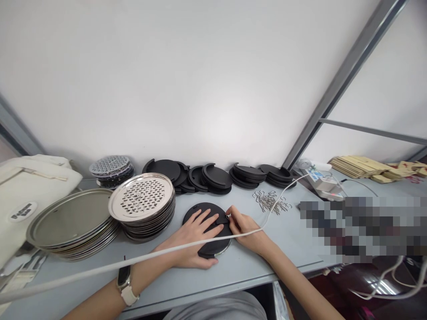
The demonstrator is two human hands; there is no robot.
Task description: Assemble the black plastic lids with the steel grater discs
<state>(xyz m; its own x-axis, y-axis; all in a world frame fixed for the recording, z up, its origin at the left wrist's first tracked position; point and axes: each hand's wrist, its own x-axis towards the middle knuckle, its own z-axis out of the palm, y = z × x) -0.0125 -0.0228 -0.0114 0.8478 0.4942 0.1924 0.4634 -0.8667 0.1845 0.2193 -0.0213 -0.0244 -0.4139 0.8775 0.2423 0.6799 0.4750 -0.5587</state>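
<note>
A round black disc (222, 246) lies on the table in front of me, with a metal rim showing at its lower right. My left hand (196, 238) presses on it from the left, fingers spread flat over its top. At the disc's right edge my right hand (245, 229) is closed in a pinch on a small shiny metal piece (228, 216), mostly hidden by the fingertips. A loose heap of bent wire clips (271, 202) sits to the right of that hand. Behind the disc, several black round covers (216, 175) with raised partial rims are piled along the wall.
A stack of metal grater discs (142, 198) and a stack of large round metal plates (71, 218) stand at left. Farther back are grey perforated discs (110, 166). A white cable (160, 254) crosses above both arms. Wooden pieces (360, 166) lie far right.
</note>
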